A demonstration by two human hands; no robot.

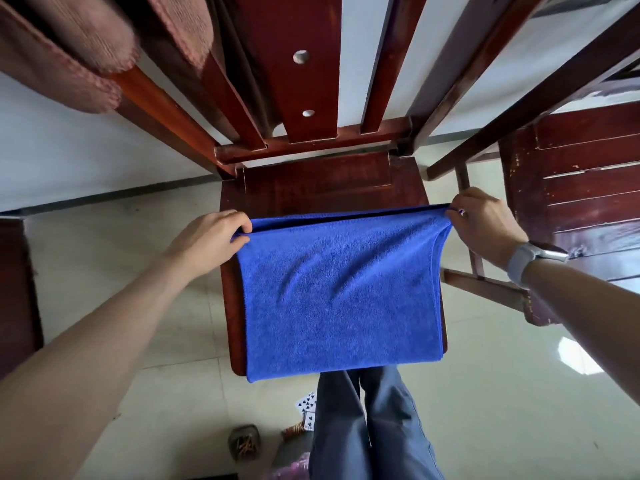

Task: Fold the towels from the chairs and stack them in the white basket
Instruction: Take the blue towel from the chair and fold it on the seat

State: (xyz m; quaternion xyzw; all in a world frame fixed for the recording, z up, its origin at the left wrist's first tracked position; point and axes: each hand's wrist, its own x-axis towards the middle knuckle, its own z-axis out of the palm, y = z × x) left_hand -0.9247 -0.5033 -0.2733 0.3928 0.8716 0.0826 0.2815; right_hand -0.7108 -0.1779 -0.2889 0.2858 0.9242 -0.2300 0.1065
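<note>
Blue microfibre towel (339, 292) lies doubled on dark red wooden chair seat (311, 183), long axis L-R. Left hand (211, 237) and right hand (485, 220) fingers each pinch a far corner; fold edge nearest body. White basket not in view.

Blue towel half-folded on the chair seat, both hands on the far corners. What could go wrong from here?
1. The blue towel overhangs the near edge of the chair seat; a pull toward the person might slide it onto the floor.
2. The left hand and right hand pinch only the far corners, so the layers may slip out of line and the fold come out crooked.
3. Playing cards lie on the floor by the person's legs: a possible slip hazard when stepping away.
</note>
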